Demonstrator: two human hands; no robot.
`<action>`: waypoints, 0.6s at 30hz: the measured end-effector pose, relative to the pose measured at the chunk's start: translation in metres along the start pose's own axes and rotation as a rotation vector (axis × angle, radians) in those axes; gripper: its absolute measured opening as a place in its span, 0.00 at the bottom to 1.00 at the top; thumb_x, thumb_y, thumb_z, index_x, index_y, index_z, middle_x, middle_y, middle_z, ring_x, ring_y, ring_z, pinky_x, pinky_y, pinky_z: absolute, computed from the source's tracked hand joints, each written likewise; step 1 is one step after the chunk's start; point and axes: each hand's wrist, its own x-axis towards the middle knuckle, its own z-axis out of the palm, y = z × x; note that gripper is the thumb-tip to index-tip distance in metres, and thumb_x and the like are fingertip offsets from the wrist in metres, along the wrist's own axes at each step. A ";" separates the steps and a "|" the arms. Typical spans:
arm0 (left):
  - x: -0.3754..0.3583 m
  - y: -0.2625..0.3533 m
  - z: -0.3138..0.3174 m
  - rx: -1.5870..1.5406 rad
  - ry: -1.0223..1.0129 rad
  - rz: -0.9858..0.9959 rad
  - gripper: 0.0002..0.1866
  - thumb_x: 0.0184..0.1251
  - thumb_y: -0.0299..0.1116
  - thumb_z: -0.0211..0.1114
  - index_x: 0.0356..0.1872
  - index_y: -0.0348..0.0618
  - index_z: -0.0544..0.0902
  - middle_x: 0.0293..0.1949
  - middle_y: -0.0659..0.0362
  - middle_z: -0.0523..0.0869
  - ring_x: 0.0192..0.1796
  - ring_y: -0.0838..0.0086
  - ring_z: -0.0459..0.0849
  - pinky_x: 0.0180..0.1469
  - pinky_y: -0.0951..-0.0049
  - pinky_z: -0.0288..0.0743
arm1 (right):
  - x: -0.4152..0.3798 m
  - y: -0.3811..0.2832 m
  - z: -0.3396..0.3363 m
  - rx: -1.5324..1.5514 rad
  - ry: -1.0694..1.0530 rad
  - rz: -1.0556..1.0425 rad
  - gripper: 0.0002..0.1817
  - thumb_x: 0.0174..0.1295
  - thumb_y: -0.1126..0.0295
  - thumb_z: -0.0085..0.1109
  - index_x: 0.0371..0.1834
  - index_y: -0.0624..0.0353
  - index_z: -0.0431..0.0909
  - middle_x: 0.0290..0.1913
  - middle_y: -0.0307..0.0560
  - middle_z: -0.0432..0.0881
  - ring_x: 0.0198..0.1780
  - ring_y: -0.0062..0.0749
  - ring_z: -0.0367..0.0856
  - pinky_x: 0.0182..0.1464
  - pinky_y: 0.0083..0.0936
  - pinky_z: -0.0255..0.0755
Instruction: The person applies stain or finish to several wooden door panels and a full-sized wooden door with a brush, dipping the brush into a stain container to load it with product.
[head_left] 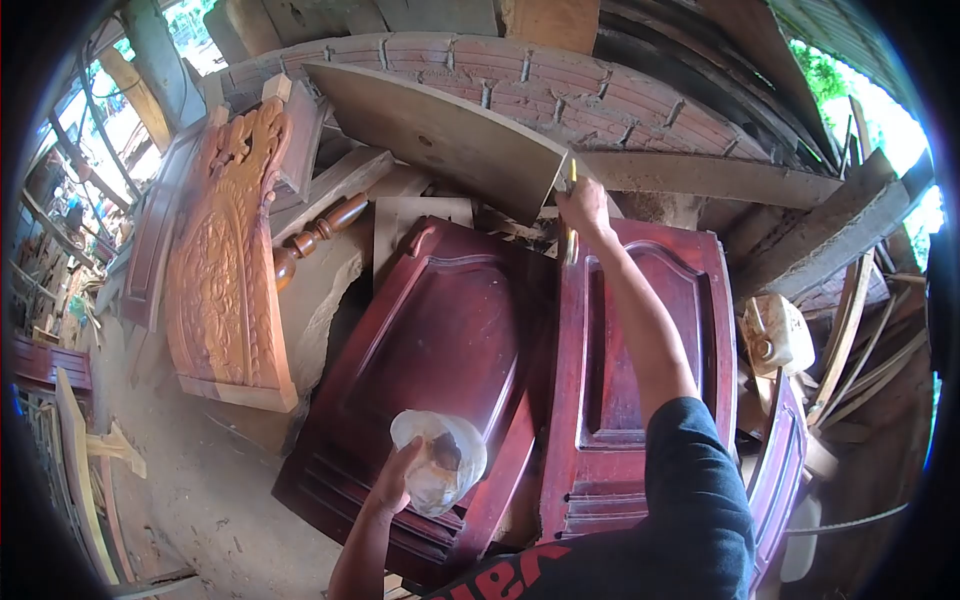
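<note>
My left hand (394, 487) grips a whitish, smeared plastic tub (462, 468) with a small dark patch of what looks like liquid inside. It is held over the lower part of a dark red wooden panel (430, 340), which leans with its moulded face up. Stretched far forward, my right hand (584, 208) is closed around a slim paintbrush with a yellow handle (573, 170). The brush's lower end is right at the top left edge of a second red panel (650, 330), which my right forearm crosses.
At the left stands a carved orange-brown wooden piece (230, 250) beside a turned spindle (320, 235). A wide board (435, 130) leans on the low brick wall (520, 85). To the right are a pale plastic jug (778, 335), a narrow red panel (782, 470) and a heavy beam (820, 225).
</note>
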 end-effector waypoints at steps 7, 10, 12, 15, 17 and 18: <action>-0.002 0.002 0.002 0.006 -0.020 0.013 0.34 0.69 0.53 0.58 0.66 0.36 0.67 0.58 0.51 0.78 0.61 0.62 0.78 0.64 0.59 0.70 | -0.008 -0.006 -0.005 0.082 0.155 -0.131 0.15 0.52 0.68 0.60 0.43 0.61 0.79 0.35 0.63 0.83 0.40 0.61 0.83 0.45 0.48 0.75; 0.000 0.000 -0.002 0.014 -0.015 -0.005 0.35 0.68 0.54 0.58 0.66 0.36 0.66 0.57 0.51 0.78 0.60 0.62 0.78 0.65 0.58 0.70 | -0.002 0.016 0.000 0.044 0.045 -0.068 0.16 0.52 0.67 0.60 0.44 0.61 0.79 0.36 0.63 0.84 0.40 0.59 0.83 0.43 0.48 0.76; 0.000 0.000 -0.004 0.012 -0.012 -0.034 0.35 0.68 0.54 0.58 0.66 0.36 0.66 0.58 0.50 0.78 0.61 0.61 0.78 0.65 0.57 0.70 | 0.005 0.026 -0.005 0.063 0.284 -0.161 0.11 0.52 0.71 0.59 0.37 0.65 0.80 0.31 0.64 0.83 0.33 0.57 0.84 0.37 0.43 0.78; 0.004 -0.006 -0.008 0.018 0.009 -0.005 0.35 0.68 0.53 0.58 0.66 0.37 0.66 0.59 0.50 0.77 0.61 0.60 0.77 0.65 0.57 0.70 | 0.006 0.036 -0.007 0.240 0.432 -0.174 0.09 0.54 0.71 0.59 0.33 0.67 0.78 0.28 0.61 0.83 0.27 0.46 0.85 0.31 0.37 0.79; 0.001 -0.001 -0.004 0.018 0.006 -0.011 0.35 0.68 0.53 0.58 0.66 0.37 0.66 0.59 0.50 0.77 0.61 0.61 0.77 0.65 0.57 0.70 | 0.010 0.064 0.006 0.445 0.320 0.000 0.09 0.57 0.70 0.60 0.31 0.67 0.77 0.28 0.57 0.84 0.25 0.37 0.85 0.27 0.33 0.80; 0.000 0.000 -0.002 0.014 0.002 -0.027 0.35 0.68 0.53 0.58 0.66 0.37 0.66 0.59 0.51 0.77 0.61 0.61 0.77 0.65 0.57 0.70 | 0.014 0.087 0.015 0.637 0.248 0.185 0.08 0.57 0.70 0.61 0.32 0.65 0.76 0.29 0.55 0.84 0.24 0.34 0.85 0.25 0.30 0.80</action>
